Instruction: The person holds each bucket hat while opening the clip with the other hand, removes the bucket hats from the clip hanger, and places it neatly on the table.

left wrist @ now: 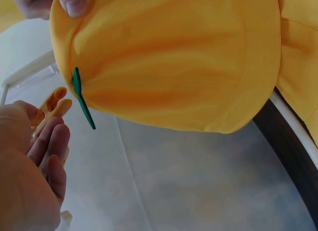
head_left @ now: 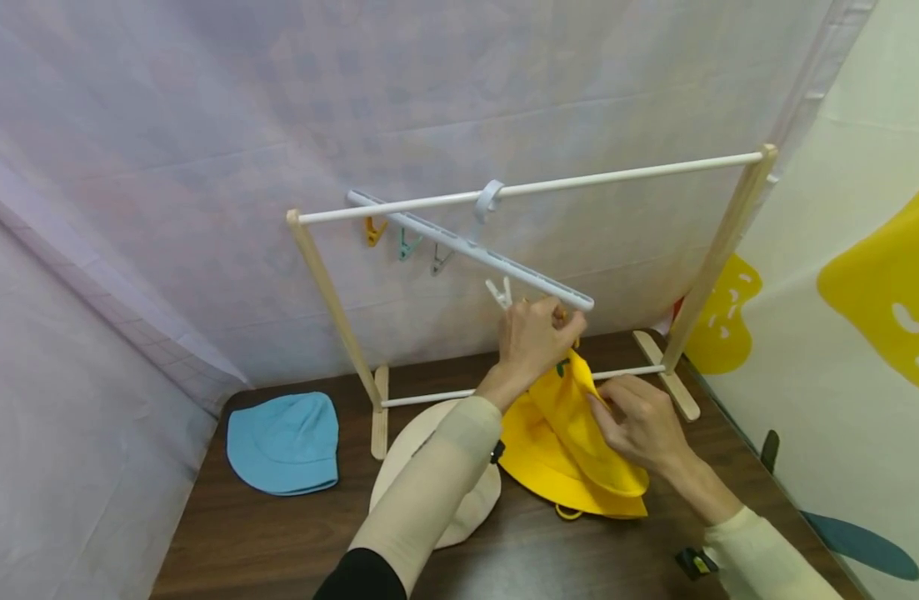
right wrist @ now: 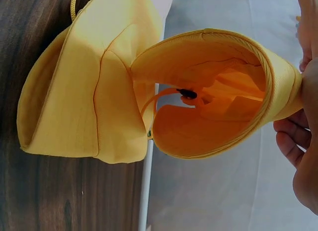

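**Yellow hat at the orange clip: lot notes, near to far**

1. Desk [head_left: 279,542], dark wood. Cream hat [head_left: 410,454] lies flat under the left forearm; blue hat [head_left: 284,444] lies at 9 o'clock of it, well apart.
2. Right hand [head_left: 639,429]. Fingers curled, pinching the brim of the yellow hat [head_left: 579,442]. The hat is lifted at its upper edge, lower half trailing on the desk, at 3 o'clock of the cream hat. Advice: keep the brim taut and raised so one single layer meets the clip.
3. Left hand [head_left: 534,333], at 12 o'clock of the hat. Fingers bent about the orange clip [left wrist: 49,108], seemingly squeezing it; the wrist view shows the clip just beside the brim edge, apart from it. Advice: open the clip fully, seat the brim deep, then release.
4. Clip hanger [head_left: 470,246], white, slanting from the wooden rack's rail [head_left: 534,187]. Steady it; it will likely swing.
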Tool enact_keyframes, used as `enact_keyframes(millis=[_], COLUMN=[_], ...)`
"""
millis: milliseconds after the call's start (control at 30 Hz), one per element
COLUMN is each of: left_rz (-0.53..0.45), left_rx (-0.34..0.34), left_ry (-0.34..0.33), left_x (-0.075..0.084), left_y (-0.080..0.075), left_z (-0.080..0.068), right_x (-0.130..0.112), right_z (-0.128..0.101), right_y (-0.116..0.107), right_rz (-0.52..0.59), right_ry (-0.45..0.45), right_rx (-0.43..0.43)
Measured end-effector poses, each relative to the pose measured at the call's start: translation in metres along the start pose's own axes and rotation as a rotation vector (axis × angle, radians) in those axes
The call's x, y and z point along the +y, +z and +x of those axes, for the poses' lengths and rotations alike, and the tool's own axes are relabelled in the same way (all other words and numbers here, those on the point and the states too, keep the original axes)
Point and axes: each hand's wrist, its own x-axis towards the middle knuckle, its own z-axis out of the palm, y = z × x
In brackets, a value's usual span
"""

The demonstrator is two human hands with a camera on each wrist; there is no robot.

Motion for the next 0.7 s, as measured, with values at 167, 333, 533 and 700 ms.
enact_keyframes(millis=[167,333,533,700], left_rz=[-0.003,0.023,0.039,0.022], left_rx=[0.001,-0.003,0.004,-0.007], left_ry=[-0.032,-0.070,-0.095,-0.083], left_x=[-0.0015,-0.0014,-0.0006,0.0009], left_y=[-0.0009,-0.0012,-0.0036,-0.0068], left_z=[0.0012,0.0034,0.0069,0.0075], right_x=[0.0010,0.0014,0.0021,0.0026], right_z=[-0.0004,-0.0010,0.0015,0.0030], right_y=[-0.0027,-0.0036,-0.0011,-0.0009], right_rz=[-0.001,0.007,0.026,0.031], right_ry=[0.001,0.002,-0.026,-0.041], right_rx=[0.003,0.007,0.049,0.077])
